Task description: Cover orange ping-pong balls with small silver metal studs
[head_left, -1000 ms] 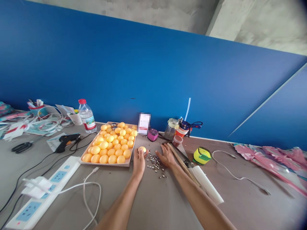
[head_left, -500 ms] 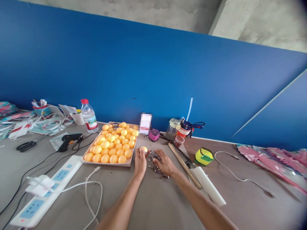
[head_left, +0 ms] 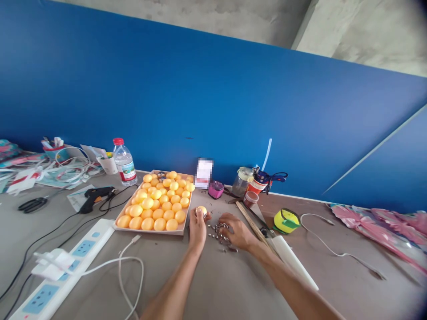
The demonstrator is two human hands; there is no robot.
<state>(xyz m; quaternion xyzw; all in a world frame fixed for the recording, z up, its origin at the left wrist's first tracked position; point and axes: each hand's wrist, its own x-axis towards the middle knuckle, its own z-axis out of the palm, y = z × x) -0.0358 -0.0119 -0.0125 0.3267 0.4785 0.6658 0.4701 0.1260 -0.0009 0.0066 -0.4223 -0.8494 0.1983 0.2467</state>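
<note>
My left hand (head_left: 197, 230) is closed around a yellow-orange ping-pong ball (head_left: 201, 210) just right of the tray. Something dark and shiny shows at the ball's lower side, too small to make out. My right hand (head_left: 237, 232) bends over a scatter of small shiny metal pieces (head_left: 213, 236) on the table, its curved fingers and thumb apart, with pieces visible between them. Left of my hands, a shallow tray (head_left: 150, 231) is filled with orange ping-pong balls (head_left: 159, 224). A dark, shiny round thing (head_left: 161, 174) sits at its back edge.
A white power strip (head_left: 71, 271) with cables and a glue gun (head_left: 95, 198) are on the left, near a water bottle (head_left: 125, 162). Wooden sticks (head_left: 248, 218), a white roll (head_left: 293, 262), a jar (head_left: 242, 182) and a yellow-green tape roll (head_left: 286, 221) stand to the right.
My right hand has shifted slightly right and its fingers have curled more over the metal pieces. The left hand still holds the ball. The view has moved a little.
</note>
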